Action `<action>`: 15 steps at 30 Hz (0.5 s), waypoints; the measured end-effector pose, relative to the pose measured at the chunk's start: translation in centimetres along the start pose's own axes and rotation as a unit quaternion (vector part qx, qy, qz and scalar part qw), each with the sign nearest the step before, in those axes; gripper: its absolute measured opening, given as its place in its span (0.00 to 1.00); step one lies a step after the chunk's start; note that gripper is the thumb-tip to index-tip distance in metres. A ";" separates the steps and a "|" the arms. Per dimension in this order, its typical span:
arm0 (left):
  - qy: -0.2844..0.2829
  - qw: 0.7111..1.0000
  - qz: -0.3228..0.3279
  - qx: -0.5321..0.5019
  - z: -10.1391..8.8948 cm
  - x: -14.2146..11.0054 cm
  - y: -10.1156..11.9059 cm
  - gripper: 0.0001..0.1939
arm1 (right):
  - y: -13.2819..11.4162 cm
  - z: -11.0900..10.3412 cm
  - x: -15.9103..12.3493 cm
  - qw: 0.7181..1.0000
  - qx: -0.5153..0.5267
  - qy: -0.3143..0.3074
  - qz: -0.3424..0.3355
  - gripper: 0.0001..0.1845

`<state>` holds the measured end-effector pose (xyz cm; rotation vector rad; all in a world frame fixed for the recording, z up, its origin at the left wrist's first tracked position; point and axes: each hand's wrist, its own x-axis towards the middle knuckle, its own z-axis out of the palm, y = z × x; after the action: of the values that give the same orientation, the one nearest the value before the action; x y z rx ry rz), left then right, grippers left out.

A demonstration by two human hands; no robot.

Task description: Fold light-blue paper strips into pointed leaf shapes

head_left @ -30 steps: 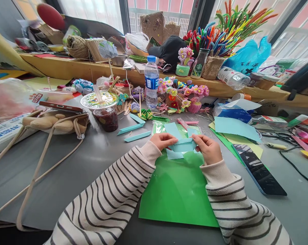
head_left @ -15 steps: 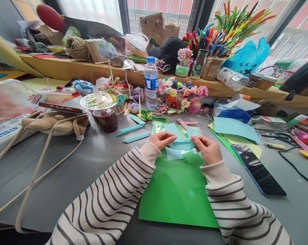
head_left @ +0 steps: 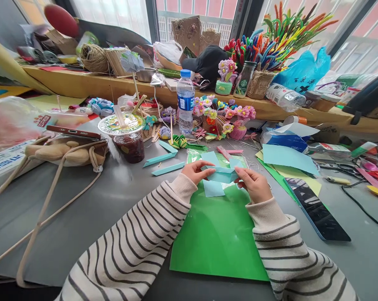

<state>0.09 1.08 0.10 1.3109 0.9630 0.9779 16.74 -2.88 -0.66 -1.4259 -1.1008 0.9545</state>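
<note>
Between my two hands is a light blue piece of paper with a folded upper edge. My left hand pinches its left end, and my right hand pinches the right end. Beneath them lies a green sheet in a clear plastic sleeve. A small light blue paper piece rests on the sheet just below the held one, and another blue piece lies beyond it. Off to the left, folded blue paper strips lie on the grey table.
A lidded drink cup and a bag with straps stand left. Behind are a water bottle and fuzzy craft flowers. At right lie a phone and a stack of coloured paper.
Both hands keep hold of the blue paper. It has tilted, with its folded edge now raised slightly, and my left fingers have shifted a little along its end.
</note>
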 end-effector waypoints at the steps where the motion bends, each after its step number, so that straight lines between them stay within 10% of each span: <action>1: 0.002 1.000 -0.002 -0.003 0.0 0.0 -0.1 0.15 | 0.1 -0.1 0.1 1.000 0.008 -0.007 -0.006 0.15; 15: -0.021 0.999 0.001 -0.028 -0.1 0.1 -0.4 0.19 | -1.1 -0.2 -0.5 0.993 -0.062 -0.017 -0.094 0.13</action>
<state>0.07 1.23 -0.27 1.2809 0.8962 0.9676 16.65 -3.35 0.44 -1.3809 -1.3149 0.7891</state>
